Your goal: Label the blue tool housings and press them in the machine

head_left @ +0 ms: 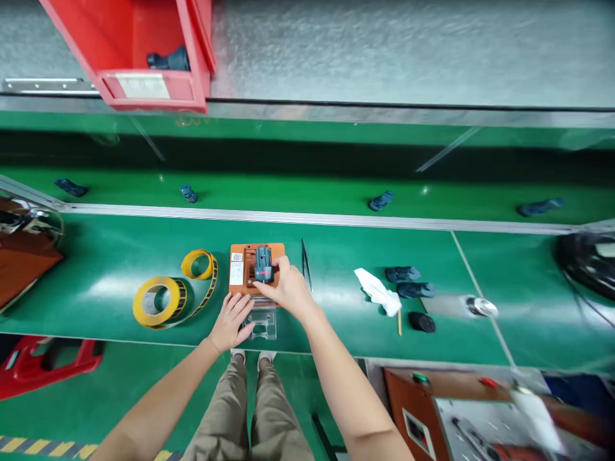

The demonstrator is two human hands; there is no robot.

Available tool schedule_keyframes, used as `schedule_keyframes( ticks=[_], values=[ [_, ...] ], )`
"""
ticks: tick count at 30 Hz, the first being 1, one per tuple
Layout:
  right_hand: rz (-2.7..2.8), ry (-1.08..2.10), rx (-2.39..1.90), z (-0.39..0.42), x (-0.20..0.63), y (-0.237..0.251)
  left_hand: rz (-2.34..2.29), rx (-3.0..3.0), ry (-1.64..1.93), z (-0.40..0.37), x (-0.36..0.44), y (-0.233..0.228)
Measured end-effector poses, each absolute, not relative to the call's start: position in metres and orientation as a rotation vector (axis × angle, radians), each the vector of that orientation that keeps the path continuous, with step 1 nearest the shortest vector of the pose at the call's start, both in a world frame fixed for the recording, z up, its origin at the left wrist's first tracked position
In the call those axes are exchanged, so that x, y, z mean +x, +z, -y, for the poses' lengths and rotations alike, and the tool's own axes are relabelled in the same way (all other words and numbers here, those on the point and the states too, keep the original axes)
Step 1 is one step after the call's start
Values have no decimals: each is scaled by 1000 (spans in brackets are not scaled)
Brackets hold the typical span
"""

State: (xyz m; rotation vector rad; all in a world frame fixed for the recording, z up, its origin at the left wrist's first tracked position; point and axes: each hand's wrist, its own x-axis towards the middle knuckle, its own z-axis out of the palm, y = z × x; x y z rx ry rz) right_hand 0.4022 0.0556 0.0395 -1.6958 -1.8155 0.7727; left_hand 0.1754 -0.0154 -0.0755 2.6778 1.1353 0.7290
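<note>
A small dark blue battery pack [263, 264] with a red mark sits upright in an orange fixture [277, 248] on the green bench. My right hand [291, 289] has its thumb and fingers closed around the pack's lower right side. My left hand [231, 322] lies with fingers spread on the fixture's front edge. Below that edge a clear plastic flap [267, 323] lies partly under my left fingers. Black tweezers [306, 264] rest just right of the fixture. Left of it stands a roll of yellow label tape [144, 303], its strip curling to a smaller coil [186, 262].
Right on the bench are a white cloth [377, 291], dark blue parts [416, 290], a round black piece [421, 322] and a yellow stick [399, 323]. Dark parts [381, 200] line the green conveyor behind the rail. A red bin [185, 96] stands above.
</note>
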Motion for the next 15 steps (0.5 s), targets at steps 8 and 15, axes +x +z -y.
schedule_keyframes(
  ticks=[8,15],
  values=[
    [1670,653,-1445,65,443,136,-1206,1430,926,26,250,92],
    [1429,714,-1341,132,481,200,-803,1136,749,28,317,221]
  ],
)
